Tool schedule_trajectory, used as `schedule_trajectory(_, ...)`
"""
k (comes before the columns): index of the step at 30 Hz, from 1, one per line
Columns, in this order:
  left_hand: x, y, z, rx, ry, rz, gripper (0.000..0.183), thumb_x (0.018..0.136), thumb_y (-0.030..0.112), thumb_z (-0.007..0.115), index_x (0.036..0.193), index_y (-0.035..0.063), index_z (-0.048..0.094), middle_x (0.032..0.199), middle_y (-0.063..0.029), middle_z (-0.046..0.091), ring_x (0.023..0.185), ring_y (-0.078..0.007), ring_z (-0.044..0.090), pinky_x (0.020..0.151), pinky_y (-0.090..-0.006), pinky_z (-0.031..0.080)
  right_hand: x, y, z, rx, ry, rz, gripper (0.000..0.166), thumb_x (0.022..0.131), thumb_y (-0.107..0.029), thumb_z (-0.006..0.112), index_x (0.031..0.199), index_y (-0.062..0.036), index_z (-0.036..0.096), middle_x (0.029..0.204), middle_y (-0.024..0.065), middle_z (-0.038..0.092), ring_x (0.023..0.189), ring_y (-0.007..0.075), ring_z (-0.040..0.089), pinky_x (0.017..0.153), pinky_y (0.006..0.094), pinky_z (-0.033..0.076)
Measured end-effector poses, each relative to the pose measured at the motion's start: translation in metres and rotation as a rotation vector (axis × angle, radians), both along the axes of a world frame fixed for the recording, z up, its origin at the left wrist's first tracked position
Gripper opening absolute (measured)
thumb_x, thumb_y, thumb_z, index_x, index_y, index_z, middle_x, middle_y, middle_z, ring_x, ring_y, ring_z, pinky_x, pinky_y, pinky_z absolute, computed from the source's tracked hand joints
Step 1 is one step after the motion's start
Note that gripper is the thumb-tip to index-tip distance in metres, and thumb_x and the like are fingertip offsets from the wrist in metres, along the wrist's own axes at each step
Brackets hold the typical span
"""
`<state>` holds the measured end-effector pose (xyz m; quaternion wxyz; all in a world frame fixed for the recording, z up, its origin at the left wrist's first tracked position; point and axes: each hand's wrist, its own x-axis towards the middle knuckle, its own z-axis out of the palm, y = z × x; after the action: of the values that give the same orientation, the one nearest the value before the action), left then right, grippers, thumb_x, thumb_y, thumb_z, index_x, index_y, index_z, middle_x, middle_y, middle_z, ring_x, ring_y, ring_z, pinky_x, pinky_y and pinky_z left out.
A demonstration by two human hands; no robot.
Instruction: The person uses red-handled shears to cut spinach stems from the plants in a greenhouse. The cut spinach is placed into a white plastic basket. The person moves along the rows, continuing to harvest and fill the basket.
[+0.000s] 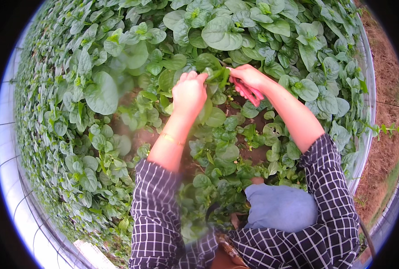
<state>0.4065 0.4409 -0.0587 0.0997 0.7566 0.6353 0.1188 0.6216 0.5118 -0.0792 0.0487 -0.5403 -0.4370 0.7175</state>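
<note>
My left hand (190,92) is curled in the foliage, its thumb and fingertips pinching a leafy green shoot (216,75). A thin bracelet (172,139) circles that wrist. Just right of the shoot, my right hand (248,79) holds red-handled snips (253,94) in its palm. The snips' handles point down toward me, while their blades are hidden by the hand and leaves. My right thumb and forefinger meet the same shoot's edge. Broad-leaved greens (221,33), apparently Malabar spinach, stand densely around both hands.
Brown soil (253,153) shows between shorter plants below my hands. My bent knee in blue cloth (282,206) rests among the leaves. A pale plastic edging (366,161) borders the bed at right, with dry straw-covered ground (382,134) beyond. White sheeting (9,141) curves along the left.
</note>
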Motion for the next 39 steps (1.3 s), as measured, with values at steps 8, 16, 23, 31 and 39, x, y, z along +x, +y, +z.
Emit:
schedule_trajectory(8, -0.015, -0.021, 0.041, -0.139, 0.057, -0.272, 0.033, 0.073, 0.001, 0.064, 0.104, 0.0109, 0.068, 0.092, -0.0079, 0.067, 0.089, -0.0280, 0.064, 0.071, -0.0417, 0.054, -0.020, 0.016, 0.008, 0.322, -0.139, 0.245, 0.047, 0.097, -0.045, 0.053, 0.092, 0.0012, 0.057, 0.063, 0.0098, 0.058, 0.051, 0.0197, 0.060, 0.050, 0.0355, 0.051)
schedule_trajectory(16, -0.018, 0.042, 0.002, -0.363, 0.285, -0.051, 0.047, 0.080, 0.005, 0.059, 0.126, 0.0022, 0.053, 0.081, -0.0127, 0.069, 0.081, -0.0320, 0.069, 0.068, -0.0429, 0.056, -0.051, 0.003, 0.042, 0.374, -0.304, 0.556, 0.038, 0.098, -0.034, 0.048, 0.100, 0.0014, 0.060, 0.075, 0.0193, 0.064, 0.057, 0.0290, 0.064, 0.060, 0.0436, 0.054)
schedule_trajectory(23, 0.001, 0.014, -0.010, -0.246, 0.370, -0.029, 0.017, 0.079, 0.006, 0.062, 0.094, 0.0018, 0.057, 0.077, -0.0112, 0.069, 0.081, -0.0267, 0.070, 0.066, -0.0387, 0.058, -0.031, 0.033, 0.002, -0.021, -0.129, 0.530, 0.050, 0.101, -0.046, 0.045, 0.087, 0.0022, 0.053, 0.072, 0.0176, 0.064, 0.062, 0.0285, 0.067, 0.054, 0.0440, 0.055)
schedule_trajectory(31, 0.003, 0.009, -0.015, -0.227, 0.397, 0.009, 0.025, 0.079, 0.012, 0.064, 0.100, -0.0011, 0.056, 0.073, -0.0065, 0.069, 0.076, -0.0216, 0.070, 0.063, -0.0329, 0.057, -0.056, 0.040, -0.015, -0.073, -0.170, 0.486, 0.055, 0.101, -0.047, 0.044, 0.084, 0.0039, 0.055, 0.071, 0.0167, 0.064, 0.060, 0.0290, 0.066, 0.057, 0.0480, 0.056)
schedule_trajectory(39, -0.012, -0.003, -0.018, -0.222, 0.244, 0.140, 0.018, 0.081, 0.007, 0.060, 0.097, 0.0004, 0.055, 0.076, -0.0166, 0.067, 0.074, -0.0317, 0.069, 0.064, -0.0437, 0.056, 0.002, -0.001, 0.045, 0.066, 0.109, 0.033, 0.040, 0.098, -0.042, 0.055, 0.090, -0.0028, 0.057, 0.066, 0.0071, 0.060, 0.049, 0.0163, 0.059, 0.047, 0.0303, 0.051)
